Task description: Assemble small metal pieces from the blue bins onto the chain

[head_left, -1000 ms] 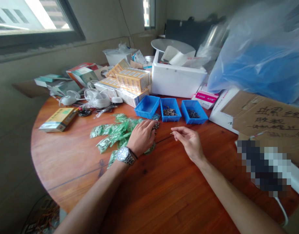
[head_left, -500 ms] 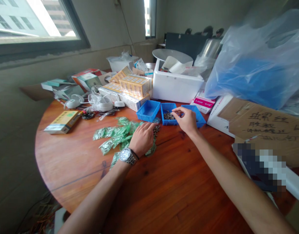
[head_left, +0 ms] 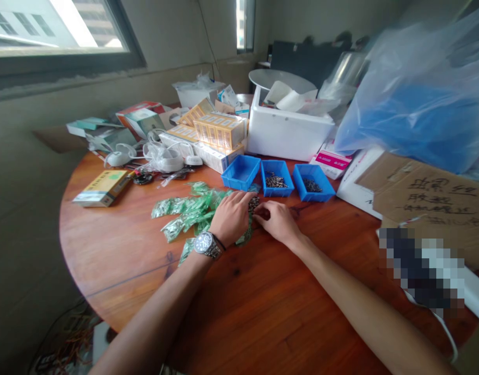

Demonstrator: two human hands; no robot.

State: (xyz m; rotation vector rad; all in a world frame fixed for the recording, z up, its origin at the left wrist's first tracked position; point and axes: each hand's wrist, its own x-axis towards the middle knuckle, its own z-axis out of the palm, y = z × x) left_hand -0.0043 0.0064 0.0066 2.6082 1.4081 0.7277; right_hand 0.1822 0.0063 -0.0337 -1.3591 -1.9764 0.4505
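Back from above the middle blue tray, the right hand [head_left: 277, 221] has come down beside a small heap of screws [head_left: 254, 202] on the tabletop [head_left: 239, 307]; the left hand [head_left: 230, 216] remains at the heap's other side. From the head view, the right hand's grip is curled, thumb and forefinger bent toward each other near the screws; whether the tips meet or pinch one cannot be told. The left hand lies palm down over the edge of the green plastic bags [head_left: 190, 216], its fingers reaching to the heap; its grip is hidden underneath, so its state cannot be told. Beyond the hands stand three blue trays in a row: the left tray [head_left: 241, 173] shows its bare floor, the middle tray [head_left: 277, 190] holds screws, and the right tray [head_left: 314, 195] holds darker small pieces.
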